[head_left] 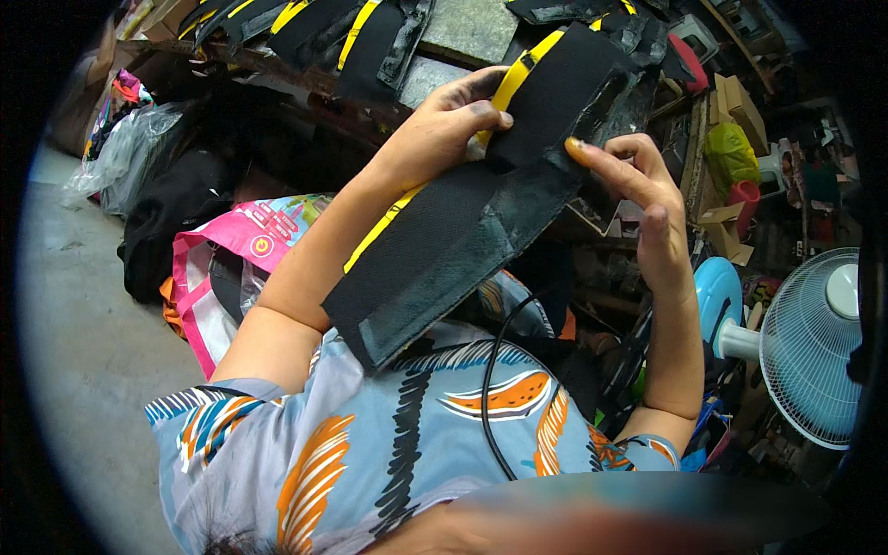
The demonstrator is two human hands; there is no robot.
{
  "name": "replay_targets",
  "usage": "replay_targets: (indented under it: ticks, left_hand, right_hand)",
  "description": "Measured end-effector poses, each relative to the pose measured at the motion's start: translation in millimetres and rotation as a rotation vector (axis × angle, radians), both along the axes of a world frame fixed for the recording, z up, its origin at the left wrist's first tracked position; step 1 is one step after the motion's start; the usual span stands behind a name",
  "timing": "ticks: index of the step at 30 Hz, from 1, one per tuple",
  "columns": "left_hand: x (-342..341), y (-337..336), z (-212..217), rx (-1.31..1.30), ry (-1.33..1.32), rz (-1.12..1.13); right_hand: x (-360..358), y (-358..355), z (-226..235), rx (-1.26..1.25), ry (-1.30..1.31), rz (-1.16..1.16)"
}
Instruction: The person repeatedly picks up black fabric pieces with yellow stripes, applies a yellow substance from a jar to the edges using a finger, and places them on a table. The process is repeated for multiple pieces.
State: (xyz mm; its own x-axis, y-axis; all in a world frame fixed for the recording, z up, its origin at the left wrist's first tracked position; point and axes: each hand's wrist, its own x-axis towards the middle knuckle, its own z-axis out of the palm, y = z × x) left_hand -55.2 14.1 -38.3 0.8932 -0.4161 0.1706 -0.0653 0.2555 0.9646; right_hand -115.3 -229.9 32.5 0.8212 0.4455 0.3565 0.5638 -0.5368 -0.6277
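Ahead, I see the long black fabric panel with a yellow stripe slanting between both hands, above the lap. My left hand grips its upper edge, thumb on top; my right hand presses one fingertip against it, not clenched.

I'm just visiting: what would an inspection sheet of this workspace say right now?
Surface: workbench spread with more black-and-yellow pieces.
Job's things: black fabric piece with yellow stripe, held up over the lap.
Clutter: pink printed bag, clear plastic bags, cardboard boxes.
Grippers: left hand grips the piece's upper edge; right hand touches its right edge with fingertips.
Cables: black cable across the patterned shirt.
Surroundings: concrete floor, electric fan.
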Motion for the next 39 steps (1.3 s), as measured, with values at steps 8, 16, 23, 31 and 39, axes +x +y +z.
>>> replay_targets:
  ticks: [8,16,23,31,39]
  left_hand:
    - [0,3,1,-0.013,0.012,-0.066]
    - [1,5,3,-0.024,0.056,-0.130]
    - [0,4,-2,-0.063,-0.040,-0.110]
    - [6,5,-5,-0.069,-0.062,-0.048]
    - [6,3,-3,-0.063,-0.069,-0.034]
  right_hand:
    - [22,-24,12,-0.224,-0.425,-0.355]
    - [23,-23,9,-0.235,-0.473,-0.309]
    - [28,-38,-3,0.052,-0.090,-0.234]
    - [3,-22,-7,-0.024,-0.117,-0.112]
    - [10,-14,-4,0.044,-0.120,-0.135]
